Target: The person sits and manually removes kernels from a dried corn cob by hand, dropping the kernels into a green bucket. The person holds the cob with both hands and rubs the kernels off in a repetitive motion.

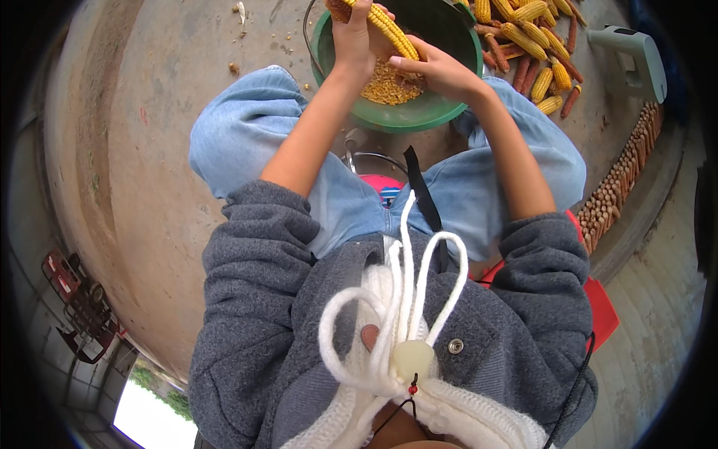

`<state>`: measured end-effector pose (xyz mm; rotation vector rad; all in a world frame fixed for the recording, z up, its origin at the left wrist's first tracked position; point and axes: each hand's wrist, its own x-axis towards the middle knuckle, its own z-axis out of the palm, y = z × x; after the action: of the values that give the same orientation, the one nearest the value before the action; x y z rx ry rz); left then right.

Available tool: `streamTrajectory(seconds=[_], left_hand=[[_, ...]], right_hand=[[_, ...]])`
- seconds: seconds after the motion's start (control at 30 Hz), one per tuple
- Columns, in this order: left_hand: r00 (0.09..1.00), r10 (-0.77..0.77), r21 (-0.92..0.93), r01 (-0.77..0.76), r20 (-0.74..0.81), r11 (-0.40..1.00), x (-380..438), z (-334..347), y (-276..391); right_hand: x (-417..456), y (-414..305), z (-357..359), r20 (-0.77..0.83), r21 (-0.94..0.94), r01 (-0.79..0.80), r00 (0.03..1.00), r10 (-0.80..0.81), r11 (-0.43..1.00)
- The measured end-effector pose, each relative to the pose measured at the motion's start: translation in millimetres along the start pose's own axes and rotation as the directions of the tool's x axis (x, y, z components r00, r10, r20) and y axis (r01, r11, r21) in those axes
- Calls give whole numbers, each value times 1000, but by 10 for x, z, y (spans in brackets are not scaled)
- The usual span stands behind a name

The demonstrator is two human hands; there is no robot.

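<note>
Both of my hands are over a green plastic bucket (387,122). My left hand (354,47) grips the upper part of a yellow ear of corn (392,32). A brownish-red cob surface (338,10) shows beside that hand at the picture's top edge; whether it is a separate cob, I cannot tell. My right hand (443,68) closes around the ear's lower end, with the thumb on the near side and fingers partly hidden behind. Loose yellow kernels (387,90) lie in the bottom of the bucket, below the ear.
Right of the bucket, yellow ears (524,40) and red-brown cobs (521,73) lie heaped on the concrete floor (162,146). Beyond stands a pale plastic object with a handle opening (631,62). Stacked cobs (622,168) line the right side. A red machine (78,303) is far left.
</note>
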<state>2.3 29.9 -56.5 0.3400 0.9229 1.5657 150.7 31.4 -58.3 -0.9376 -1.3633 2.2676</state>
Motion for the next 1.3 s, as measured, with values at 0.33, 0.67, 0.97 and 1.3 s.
streamTrajectory(seconds=[0.33,0.67,0.97,1.3], left_hand=[[997,64,106,-67,36,992,-20,-45,-83],[983,56,74,-43,-177,996,78,-173,-114],[961,90,58,-77,-262,995,65,-229,-244],[931,25,2,-26,-365,1000,183,-450,-227]], right_hand=[[41,52,8,-83,-339,47,993,-79,940],[39,181,124,-171,-653,161,921,-351,740],[-3,179,323,-386,-753,-64,849,-361,655],[47,202,213,-102,-711,221,907,-409,668]])
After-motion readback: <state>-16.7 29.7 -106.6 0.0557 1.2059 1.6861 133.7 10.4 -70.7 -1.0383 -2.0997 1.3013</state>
